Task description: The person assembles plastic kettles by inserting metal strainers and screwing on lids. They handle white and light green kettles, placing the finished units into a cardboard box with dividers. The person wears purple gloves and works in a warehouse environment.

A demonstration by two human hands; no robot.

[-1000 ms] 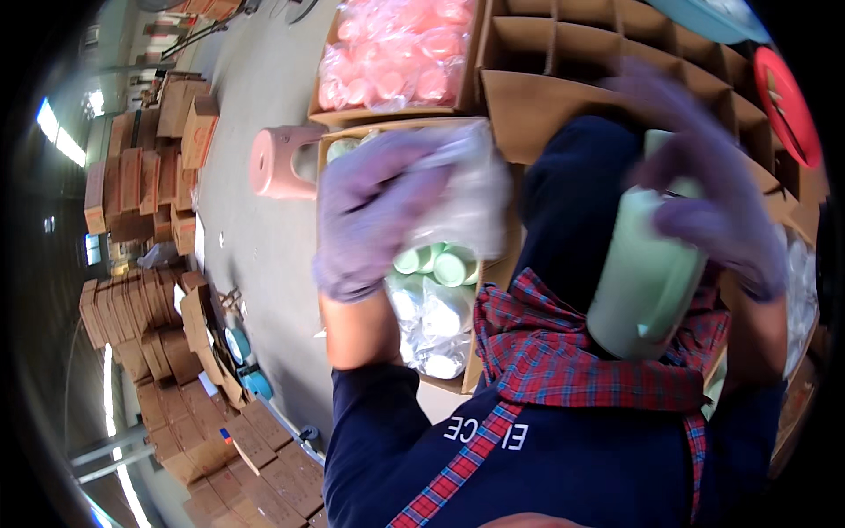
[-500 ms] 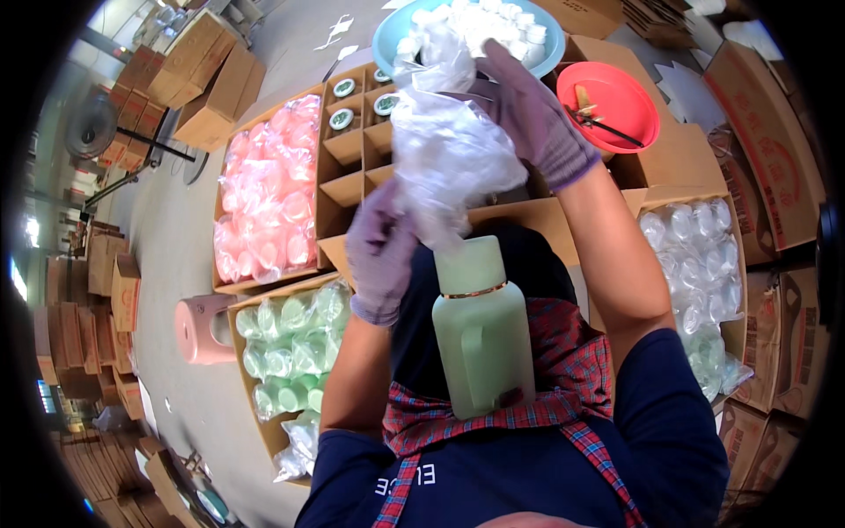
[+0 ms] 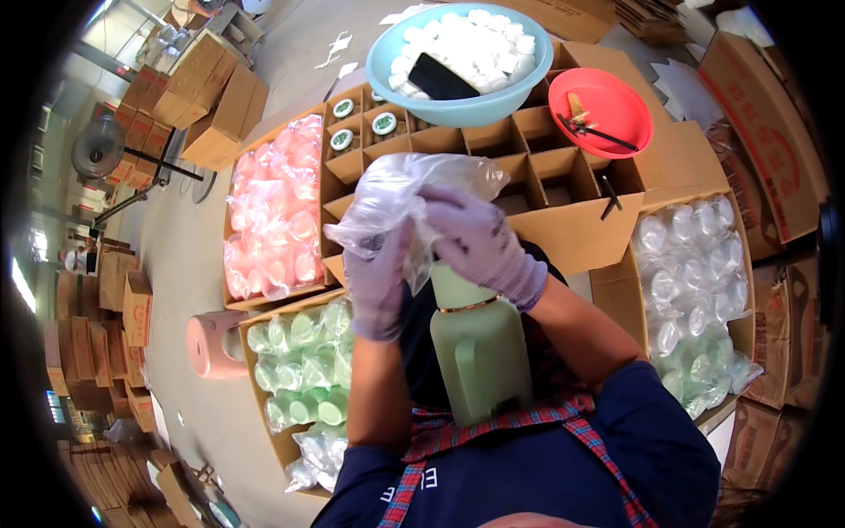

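Note:
My left hand (image 3: 377, 280) and my right hand (image 3: 475, 236), both in thin pale purple gloves, grip a clear plastic bag (image 3: 387, 198) between them. The bag is crumpled and spreads out beyond my fingers. Just below, a pale green flask (image 3: 480, 356) with a handle and a copper-coloured ring stands in my lap against a red checked apron (image 3: 563, 407). Its top lies partly behind my right hand and the hanging plastic.
A divided carton (image 3: 563, 224) stands ahead, carrying a blue basin (image 3: 528, 92) of white pieces with a black phone (image 3: 440, 77), and a red bowl (image 3: 616, 97). Boxes of pink cups (image 3: 280, 216), green cups (image 3: 304, 352) and clear-wrapped items (image 3: 691, 264) flank me.
My right hand has come down and toward my left, bringing the bag lower and wider over the flask's top. The basin and phone now show uncovered.

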